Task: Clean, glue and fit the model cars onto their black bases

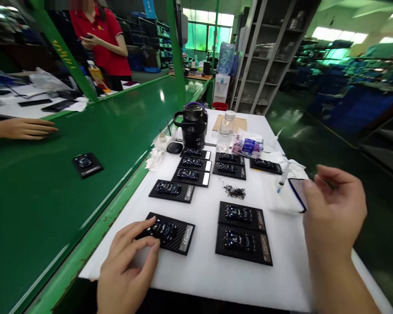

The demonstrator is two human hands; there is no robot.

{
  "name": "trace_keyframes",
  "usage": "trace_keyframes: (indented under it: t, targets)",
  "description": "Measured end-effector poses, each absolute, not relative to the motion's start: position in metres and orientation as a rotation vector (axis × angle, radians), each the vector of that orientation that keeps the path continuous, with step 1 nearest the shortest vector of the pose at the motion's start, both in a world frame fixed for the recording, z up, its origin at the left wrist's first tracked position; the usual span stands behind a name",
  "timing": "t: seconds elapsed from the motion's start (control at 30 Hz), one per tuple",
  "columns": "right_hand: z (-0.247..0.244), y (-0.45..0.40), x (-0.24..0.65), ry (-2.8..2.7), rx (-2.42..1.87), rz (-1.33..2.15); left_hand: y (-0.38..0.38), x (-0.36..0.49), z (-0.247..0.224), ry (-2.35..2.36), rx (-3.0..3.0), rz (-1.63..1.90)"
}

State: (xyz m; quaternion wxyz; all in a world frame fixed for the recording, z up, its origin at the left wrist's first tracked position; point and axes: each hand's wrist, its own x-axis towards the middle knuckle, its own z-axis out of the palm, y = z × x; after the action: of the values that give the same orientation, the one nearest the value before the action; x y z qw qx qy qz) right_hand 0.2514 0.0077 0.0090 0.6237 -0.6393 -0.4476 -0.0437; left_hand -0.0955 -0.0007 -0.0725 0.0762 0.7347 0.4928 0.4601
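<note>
White foam-topped surface (pixel 203 270) beside a green conveyor belt (pixel 52 187) carries rows of black carbon-pattern cards, each bearing a small dark part. Nearest card (pixel 170 234) lies flat at the surface's near left, and serves as landmark. Left hand (pixel 131 266) rests on its left end, fingers curled and pressing down on the part, not lifting it; the step in hand appears to be seating or checking that part on its card. Right hand (pixel 334 213) is raised well to the right of that card, fingers loosely curled about the edge of a thin dark-rimmed panel (pixel 298 192). Right of the landmark card lie two more cards (pixel 242 231), touching one another; beyond it, a small heap of black screws (pixel 235 191) and a black mug (pixel 192 124). Any next move would call for steady fingertip pressure. Another person's hand (pixel 29 128) lies on the belt's far edge.
</note>
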Motion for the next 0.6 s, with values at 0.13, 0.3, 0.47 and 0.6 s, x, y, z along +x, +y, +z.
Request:
trace_keyframes:
  t: [0.13, 0.3, 0.47, 0.6]
  targets:
    - [-0.024, 0.037, 0.306, -0.831, -1.584, 0.336, -0.010, -0.098, -0.079, 1.249, 2.300, 1.465]
    - [-0.037, 0.048, 0.304, -0.797, -1.458, 0.500, -0.017, -0.098, -0.078, 0.996, 2.506, 1.328]
    - [0.013, 0.016, 0.252, -0.590, -1.107, 0.334, -0.012, -0.095, -0.075, 0.935, 2.516, 1.259]
    - [0.037, 0.016, 0.158, -0.897, -0.927, 1.029, -0.010, -0.094, -0.077, 0.891, 2.519, 1.224]
